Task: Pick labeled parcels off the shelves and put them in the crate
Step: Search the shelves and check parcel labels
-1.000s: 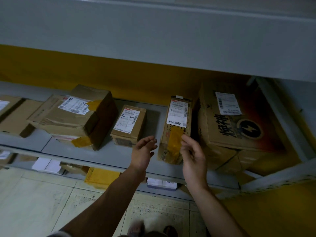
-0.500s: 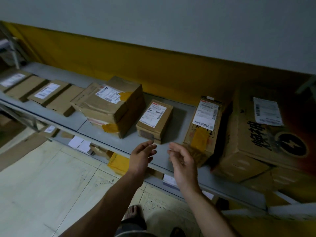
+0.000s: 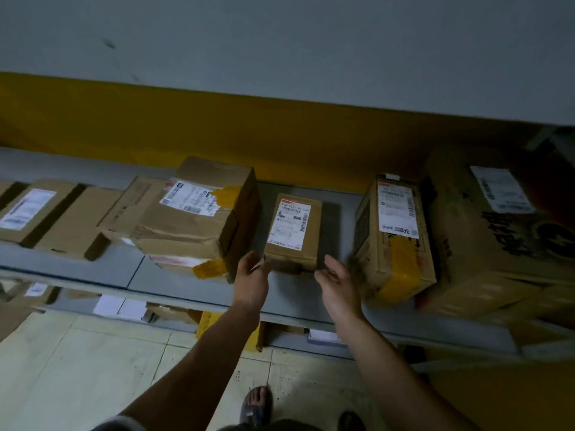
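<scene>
A small brown labeled parcel [image 3: 294,231] lies on the grey shelf [image 3: 133,269] in the middle of the view. My left hand [image 3: 253,275] reaches its near left corner, fingers relaxed, and seems to touch it. My right hand [image 3: 337,283] hovers just off its near right corner with fingers spread and holds nothing. A taller parcel with yellow tape [image 3: 393,234] stands right of my right hand. A crumpled large parcel [image 3: 193,213] sits to the left. No crate is in view.
A big printed carton [image 3: 497,231] fills the shelf's right end. Flat labeled parcels [image 3: 40,213] lie at the left. More parcels and a yellow packet [image 3: 208,321] sit on the lower shelf. Tiled floor [image 3: 77,368] and my sandalled foot [image 3: 256,405] are below.
Both hands moved from the tall yellow-taped parcel leftward to the small parcel and now flank its near end. The view panned left and closer to the shelf.
</scene>
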A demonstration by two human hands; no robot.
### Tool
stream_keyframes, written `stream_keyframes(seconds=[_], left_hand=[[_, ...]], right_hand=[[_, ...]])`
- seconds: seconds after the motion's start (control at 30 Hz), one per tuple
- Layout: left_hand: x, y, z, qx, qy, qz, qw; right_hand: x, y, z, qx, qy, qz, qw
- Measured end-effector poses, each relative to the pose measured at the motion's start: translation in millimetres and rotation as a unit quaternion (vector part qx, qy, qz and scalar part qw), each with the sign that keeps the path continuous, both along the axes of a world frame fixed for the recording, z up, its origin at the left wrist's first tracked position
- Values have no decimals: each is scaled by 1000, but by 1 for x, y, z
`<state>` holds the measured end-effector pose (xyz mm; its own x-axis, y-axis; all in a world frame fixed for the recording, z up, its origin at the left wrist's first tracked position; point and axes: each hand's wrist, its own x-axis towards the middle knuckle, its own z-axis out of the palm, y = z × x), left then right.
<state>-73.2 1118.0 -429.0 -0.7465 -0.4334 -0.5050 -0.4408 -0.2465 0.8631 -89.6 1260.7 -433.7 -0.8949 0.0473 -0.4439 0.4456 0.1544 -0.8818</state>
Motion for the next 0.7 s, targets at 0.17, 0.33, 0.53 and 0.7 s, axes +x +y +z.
stream_keyframes(seconds=[0.17, 0.33, 0.53, 0.7], left_hand=[[-18, -27, -3, 6, -17, -92, 996], [-31, -33, -4, 10, -29, -135, 990], [-36, -36, -10, 2, -66, -145, 987], [-21, -38, -17, 43, -60, -131, 989]], right_hand=[[-10, -29, -5, 39, -76, -53, 995], [-14, -38, -9, 26, -87, -39, 995], [-13, -32, -17, 12, -91, -70, 993], [0, -24, -19, -25, -114, -81, 990]])
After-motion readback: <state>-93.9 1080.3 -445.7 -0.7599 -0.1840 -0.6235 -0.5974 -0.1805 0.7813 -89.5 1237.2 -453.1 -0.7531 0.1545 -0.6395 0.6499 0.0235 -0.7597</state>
